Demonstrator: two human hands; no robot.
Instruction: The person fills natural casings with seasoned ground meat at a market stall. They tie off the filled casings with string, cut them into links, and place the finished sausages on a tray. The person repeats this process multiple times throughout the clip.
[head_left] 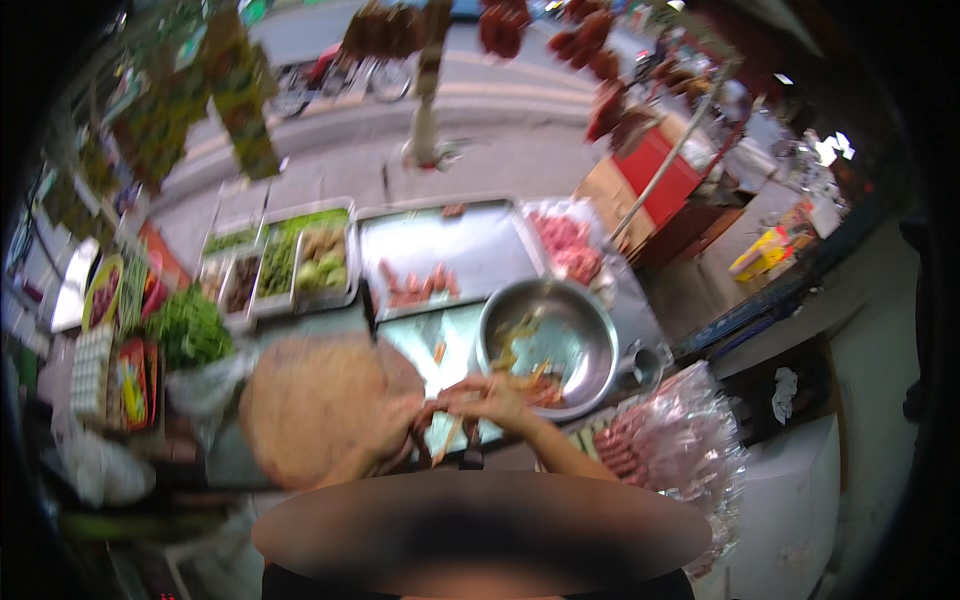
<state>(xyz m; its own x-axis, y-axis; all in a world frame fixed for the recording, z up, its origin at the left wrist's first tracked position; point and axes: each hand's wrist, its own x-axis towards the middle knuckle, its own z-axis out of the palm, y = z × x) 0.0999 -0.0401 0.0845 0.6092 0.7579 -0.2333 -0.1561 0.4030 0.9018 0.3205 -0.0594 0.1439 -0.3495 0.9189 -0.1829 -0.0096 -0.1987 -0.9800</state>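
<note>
My left hand [398,420] and my right hand [492,400] meet just above the near edge of the table. Both are closed around a dark reddish-brown strip [424,414], looped like a sausage, too blurred to name surely. Pale thin pieces dangle below it. Right of my right hand stands a steel bowl [603,330] with yellowish scraps [515,340] and orange-brown pieces [545,388] inside. A round wooden chopping board [310,410] lies beside my left hand. Beyond my hands, a metal tray [450,240] bears several pink meat pieces [420,285].
Trays of chopped vegetables [305,255] stand far left, near leafy greens [190,328] and an egg carton [92,370]. Pink meat [568,245] lies beyond the bowl. Plastic-covered sausages [622,455] sit at the near right. Reddish sausages [503,28] hang overhead.
</note>
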